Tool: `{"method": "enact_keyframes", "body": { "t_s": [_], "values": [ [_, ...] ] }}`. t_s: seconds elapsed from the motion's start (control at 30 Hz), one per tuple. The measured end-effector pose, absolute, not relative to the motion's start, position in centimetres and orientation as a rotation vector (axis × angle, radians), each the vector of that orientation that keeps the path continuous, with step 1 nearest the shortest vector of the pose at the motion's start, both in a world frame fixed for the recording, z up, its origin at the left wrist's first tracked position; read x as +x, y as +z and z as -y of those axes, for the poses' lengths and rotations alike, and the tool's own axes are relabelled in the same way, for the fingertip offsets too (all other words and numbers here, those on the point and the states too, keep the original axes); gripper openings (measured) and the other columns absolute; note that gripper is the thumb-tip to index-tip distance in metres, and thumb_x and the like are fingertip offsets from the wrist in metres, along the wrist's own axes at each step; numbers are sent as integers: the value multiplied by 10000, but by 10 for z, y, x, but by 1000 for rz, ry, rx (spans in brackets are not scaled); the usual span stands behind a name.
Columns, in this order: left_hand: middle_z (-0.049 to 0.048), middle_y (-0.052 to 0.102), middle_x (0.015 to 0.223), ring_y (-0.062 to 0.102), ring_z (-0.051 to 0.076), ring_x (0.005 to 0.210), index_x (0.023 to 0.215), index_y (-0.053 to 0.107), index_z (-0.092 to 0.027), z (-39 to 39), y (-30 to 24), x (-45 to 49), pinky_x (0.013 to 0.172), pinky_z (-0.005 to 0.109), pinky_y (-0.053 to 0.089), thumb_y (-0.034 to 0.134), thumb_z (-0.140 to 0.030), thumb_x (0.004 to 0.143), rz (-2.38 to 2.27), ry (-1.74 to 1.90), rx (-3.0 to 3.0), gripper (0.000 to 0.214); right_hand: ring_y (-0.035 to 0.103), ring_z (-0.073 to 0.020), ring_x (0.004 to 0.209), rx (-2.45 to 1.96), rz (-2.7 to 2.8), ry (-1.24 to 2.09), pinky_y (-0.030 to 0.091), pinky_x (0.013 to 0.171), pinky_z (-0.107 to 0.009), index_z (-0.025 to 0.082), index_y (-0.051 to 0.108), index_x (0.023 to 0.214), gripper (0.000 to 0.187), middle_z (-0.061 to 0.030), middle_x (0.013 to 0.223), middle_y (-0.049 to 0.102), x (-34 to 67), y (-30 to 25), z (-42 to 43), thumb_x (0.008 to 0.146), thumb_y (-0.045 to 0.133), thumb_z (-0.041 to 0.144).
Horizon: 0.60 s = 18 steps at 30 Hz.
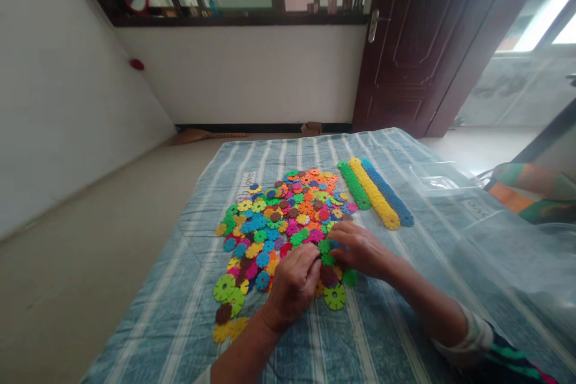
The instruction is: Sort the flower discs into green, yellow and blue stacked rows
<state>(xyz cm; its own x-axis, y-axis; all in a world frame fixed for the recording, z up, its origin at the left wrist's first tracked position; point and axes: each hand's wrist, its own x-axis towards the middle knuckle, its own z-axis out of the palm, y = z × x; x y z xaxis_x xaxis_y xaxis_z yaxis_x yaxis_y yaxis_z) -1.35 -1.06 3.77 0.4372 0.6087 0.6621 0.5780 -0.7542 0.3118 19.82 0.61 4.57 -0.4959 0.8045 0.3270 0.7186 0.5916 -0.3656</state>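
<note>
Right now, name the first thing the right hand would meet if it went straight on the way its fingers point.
The right hand points left, and the first thing in line looks like a green plastic disc at its fingertips, perhaps already touching; depth is unclear. Just beyond it lies the left hand.

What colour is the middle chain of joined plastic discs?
The middle chain is yellow, shown best in the head view.
</note>
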Motion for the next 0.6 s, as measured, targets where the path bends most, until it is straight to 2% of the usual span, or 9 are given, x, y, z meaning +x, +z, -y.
{"method": "enact_keyframes", "body": {
  "t_s": [0.2,0.37,0.5,0.6],
  "values": [
    [87,743,965,708,195,929,986,658,-182,13,37,-15,849,325,601,458,-177,942,-1176,1162,2621,205,633,-239,1044,-1107,2290,200,548,890,-389,216,665,1028,150,-107,1158,658,191,23,-1,901,586,220],
    [88,734,1007,691,206,978,1000,663,-181,-4,45,-34,895,347,578,477,-157,923,-1405,1083,2623,202,661,-231,1012,-1084,2186,170,571,859,-377,213,669,1044,182,-108,1121,683,197,16,-4,936,523,213],
    [132,691,1167,624,289,1142,1061,666,-167,-25,53,-63,1013,466,500,603,-208,857,-1899,792,2529,218,675,-226,974,-1076,2135,158,587,827,-375,204,676,1021,185,-107,1094,698,199,11,-6,943,509,215],
    [200,585,1352,511,375,1290,1204,623,-145,-33,51,-77,1041,564,438,664,-348,840,-2208,529,2369,418,681,-217,952,-1068,2122,169,592,815,-365,211,680,1011,189,-99,1084,703,198,10,-6,940,505,202]
  ]
}}
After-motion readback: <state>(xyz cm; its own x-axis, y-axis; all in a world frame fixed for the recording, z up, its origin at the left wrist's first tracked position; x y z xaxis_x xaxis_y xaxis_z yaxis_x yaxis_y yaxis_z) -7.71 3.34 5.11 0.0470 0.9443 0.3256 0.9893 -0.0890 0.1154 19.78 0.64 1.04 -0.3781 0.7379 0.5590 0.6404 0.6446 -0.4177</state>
